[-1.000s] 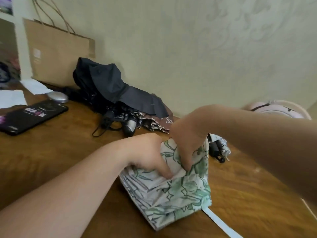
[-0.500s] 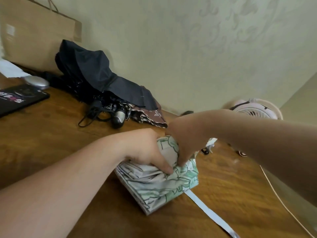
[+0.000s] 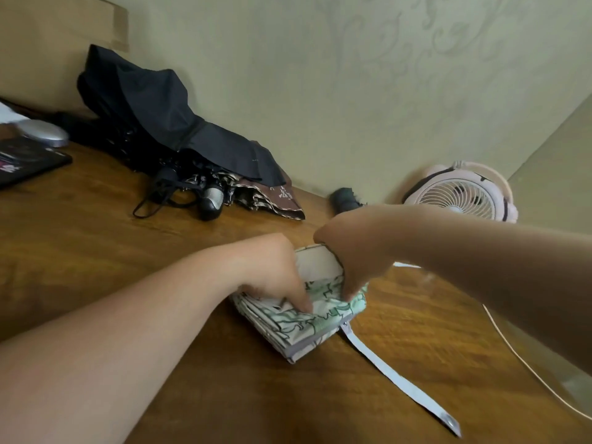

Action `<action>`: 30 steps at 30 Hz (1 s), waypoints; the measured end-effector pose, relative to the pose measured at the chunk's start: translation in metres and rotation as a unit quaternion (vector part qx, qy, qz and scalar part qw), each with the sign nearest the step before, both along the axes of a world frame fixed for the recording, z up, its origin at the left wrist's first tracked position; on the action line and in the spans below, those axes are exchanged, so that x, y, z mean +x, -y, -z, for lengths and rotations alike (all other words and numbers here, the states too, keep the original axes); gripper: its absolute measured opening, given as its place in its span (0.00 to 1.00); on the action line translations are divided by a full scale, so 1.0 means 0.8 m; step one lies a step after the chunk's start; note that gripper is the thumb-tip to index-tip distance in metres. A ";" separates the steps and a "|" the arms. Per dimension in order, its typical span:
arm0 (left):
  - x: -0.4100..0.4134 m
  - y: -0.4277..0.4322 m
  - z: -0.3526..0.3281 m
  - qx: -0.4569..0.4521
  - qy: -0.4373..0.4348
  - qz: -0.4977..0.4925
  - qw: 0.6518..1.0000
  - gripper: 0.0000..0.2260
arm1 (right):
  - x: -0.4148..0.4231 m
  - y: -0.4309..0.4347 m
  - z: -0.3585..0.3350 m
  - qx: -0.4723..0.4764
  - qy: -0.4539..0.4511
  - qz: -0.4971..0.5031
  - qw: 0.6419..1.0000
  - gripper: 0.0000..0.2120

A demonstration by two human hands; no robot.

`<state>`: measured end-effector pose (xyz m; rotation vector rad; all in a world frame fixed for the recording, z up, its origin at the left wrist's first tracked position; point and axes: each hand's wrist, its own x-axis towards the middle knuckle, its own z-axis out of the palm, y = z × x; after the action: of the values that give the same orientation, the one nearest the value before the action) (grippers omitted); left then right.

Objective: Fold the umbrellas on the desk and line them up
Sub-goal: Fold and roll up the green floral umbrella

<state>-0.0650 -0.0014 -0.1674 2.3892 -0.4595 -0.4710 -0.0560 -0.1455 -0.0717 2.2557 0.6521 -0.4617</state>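
Observation:
A white umbrella with a green print (image 3: 307, 325) lies gathered into a bundle on the wooden desk (image 3: 96, 251). My left hand (image 3: 275, 270) grips its folds from the left, fingers curled into the cloth. My right hand (image 3: 352, 254) grips the folds from the right, fingers pointing down into them. Its white closing strap (image 3: 397, 379) trails loose toward the near right. At the back left a black umbrella (image 3: 160, 116) lies loosely collapsed, with a brown patterned umbrella (image 3: 272, 197) partly under it.
A pink desk fan (image 3: 461, 193) stands by the wall at the right, its cord (image 3: 528, 366) running along the desk's right edge. A small dark object (image 3: 344, 200) sits by the wall. A black book (image 3: 28, 158), a silver mouse (image 3: 45, 133) and a paper bag (image 3: 57, 43) are far left.
Both hands have gathered the printed umbrella into a tighter, smaller bundle. The view has swung right, so the fan shows fully and the strap lies stretched out.

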 end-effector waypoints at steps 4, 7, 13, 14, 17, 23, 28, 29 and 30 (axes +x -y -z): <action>0.003 -0.007 0.001 -0.012 0.015 0.025 0.999 0.28 | 0.005 0.002 0.002 0.018 -0.030 0.018 0.999 0.25; -0.007 0.005 -0.002 0.042 0.113 -0.021 0.992 0.25 | 0.022 0.016 -0.012 0.050 -0.116 0.134 0.983 0.21; -0.011 0.021 0.000 0.042 0.226 -0.047 0.972 0.18 | 0.032 0.036 -0.027 0.100 -0.291 0.373 0.875 0.28; -0.008 0.022 0.002 0.041 0.212 -0.043 0.975 0.18 | 0.029 0.033 -0.027 0.099 -0.269 0.357 0.889 0.25; 0.000 0.014 0.007 0.016 0.091 -0.017 0.996 0.20 | 0.012 0.022 -0.014 0.048 -0.101 0.159 0.981 0.18; -0.002 -0.003 -0.001 -0.023 0.023 0.000 0.999 0.23 | 0.006 0.005 -0.006 0.029 -0.049 0.034 0.998 0.14; -0.023 0.023 -0.001 0.086 0.246 -0.077 0.962 0.18 | 0.046 0.014 -0.023 0.043 -0.229 0.244 0.941 0.14; -0.022 0.027 0.001 0.077 0.277 -0.090 0.954 0.14 | 0.052 0.016 -0.030 0.038 -0.268 0.282 0.920 0.14; -0.025 0.029 -0.001 0.064 0.295 -0.102 0.948 0.12 | 0.056 0.018 -0.032 0.028 -0.290 0.305 0.906 0.12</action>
<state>-0.0847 -0.0242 -0.1670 2.6485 -0.4355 0.3330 -0.0115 -0.1597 -0.0460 2.3506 0.2066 -1.4761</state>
